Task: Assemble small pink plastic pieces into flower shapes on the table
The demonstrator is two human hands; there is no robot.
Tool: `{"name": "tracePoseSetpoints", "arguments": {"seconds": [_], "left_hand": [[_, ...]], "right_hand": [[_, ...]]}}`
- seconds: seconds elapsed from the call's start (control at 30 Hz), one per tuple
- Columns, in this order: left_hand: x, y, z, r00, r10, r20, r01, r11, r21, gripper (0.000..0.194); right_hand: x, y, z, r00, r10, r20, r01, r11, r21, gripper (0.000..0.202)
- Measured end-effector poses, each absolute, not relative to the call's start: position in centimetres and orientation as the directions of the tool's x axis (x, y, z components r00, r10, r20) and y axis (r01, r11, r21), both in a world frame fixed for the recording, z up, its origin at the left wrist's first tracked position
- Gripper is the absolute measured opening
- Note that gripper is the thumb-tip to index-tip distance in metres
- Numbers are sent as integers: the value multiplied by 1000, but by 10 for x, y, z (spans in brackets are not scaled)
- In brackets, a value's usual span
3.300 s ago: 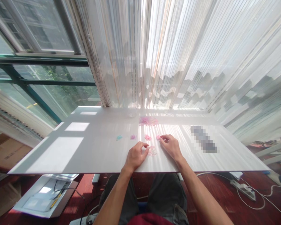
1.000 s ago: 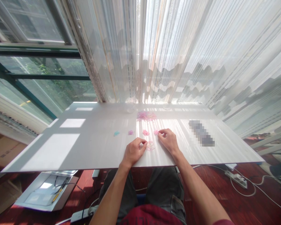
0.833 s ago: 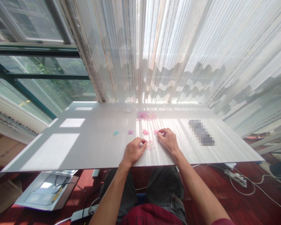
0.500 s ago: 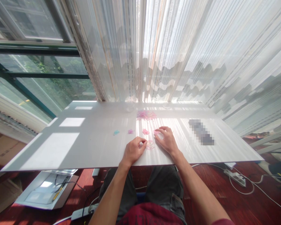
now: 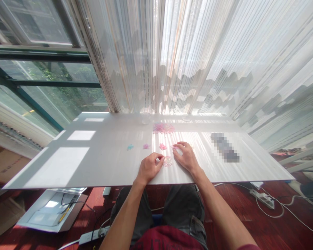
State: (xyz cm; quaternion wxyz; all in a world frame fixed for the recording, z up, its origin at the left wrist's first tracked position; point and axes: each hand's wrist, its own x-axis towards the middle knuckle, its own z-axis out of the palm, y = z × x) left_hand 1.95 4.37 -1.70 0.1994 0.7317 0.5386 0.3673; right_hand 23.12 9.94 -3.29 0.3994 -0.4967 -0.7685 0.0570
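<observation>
Left hand [image 5: 150, 167] pinched beside loose bands [image 5: 168, 161]
Its grip is closed, thumb to forefinger, at the loose bands' left edge; any held band can't be made out. Beyond their right side, the right hand [image 5: 186, 156] curls at a pink clump [image 5: 174, 147], grip unclear. Nearer than the bands, shirt [image 5: 168, 238] lettering is unreadable.

Appears to be a home room, identifiable by sheer curtains [image 5: 200, 52], reddish wood floor [image 5: 272, 229] and corded power strip [image 5: 262, 199].
</observation>
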Motion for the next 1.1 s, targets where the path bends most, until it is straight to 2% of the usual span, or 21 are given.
{"name": "tracePoseSetpoints", "arguments": {"seconds": [0.2,0.37,0.47,0.93,1.1], "left_hand": [[19,47,-20,127,894,430,650,-402,645,9],[18,48,-22,150,892,427,650,-415,637,9],[18,47,-22,155,894,421,653,-413,635,8],[19,46,-20,159,902,402,661,-399,635,9],[17,48,-23,160,893,420,651,-415,636,12]], "right_hand": [[231,98,-29,-168,804,571,708,501,-497,22],[228,94,-27,-291,782,551,757,540,-367,27],[227,95,-28,-283,788,547,782,519,-344,25],[228,97,-31,-188,792,581,725,511,-462,25],[230,96,-27,-104,786,609,678,504,-535,29]]}}
